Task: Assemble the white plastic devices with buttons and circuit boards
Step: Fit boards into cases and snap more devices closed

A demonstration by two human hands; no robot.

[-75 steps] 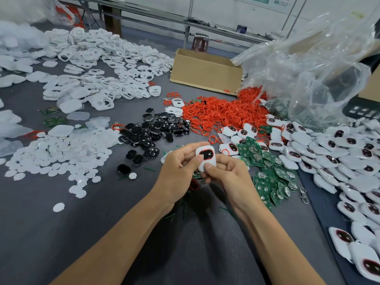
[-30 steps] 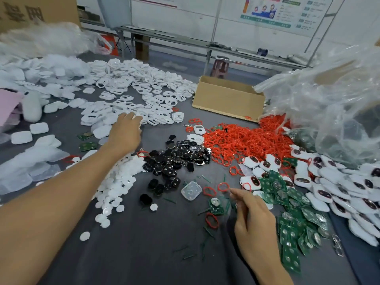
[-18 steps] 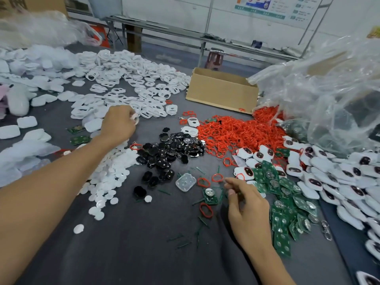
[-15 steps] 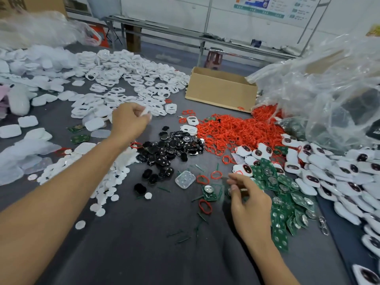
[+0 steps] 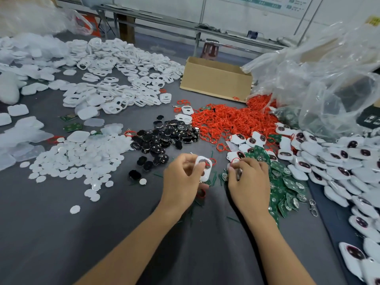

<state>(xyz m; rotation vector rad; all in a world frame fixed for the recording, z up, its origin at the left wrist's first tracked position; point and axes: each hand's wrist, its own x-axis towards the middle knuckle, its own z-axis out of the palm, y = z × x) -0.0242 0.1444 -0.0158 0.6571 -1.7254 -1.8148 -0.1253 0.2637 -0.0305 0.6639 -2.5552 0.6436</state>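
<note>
The left hand [image 5: 182, 179] is now holding a white front shell [image 5: 204, 168] with two cut-out windows, pinching it upright between thumb and curled fingers just ahead of the body. A second ago this hand was stretching far out to the pile of empty shells [image 5: 123, 85], so the fetch is finished and a fresh housing is coming into the work spot.

The right hand [image 5: 249, 179] is still working just beside the left, fingers curled down at the near edge of the green circuit boards [image 5: 287, 182]. A red ring [image 5: 235, 161] is showing at its fingertips, but whether it is gripping that ring or a board I cannot tell.

The black button pieces [image 5: 164, 136] are lying beyond the left hand and the heap of red rings [image 5: 232, 120] beyond both. Finished devices [image 5: 339, 157] are piling up to the right. A new unit seems to be starting, with nothing fitted into the shell yet.
</note>
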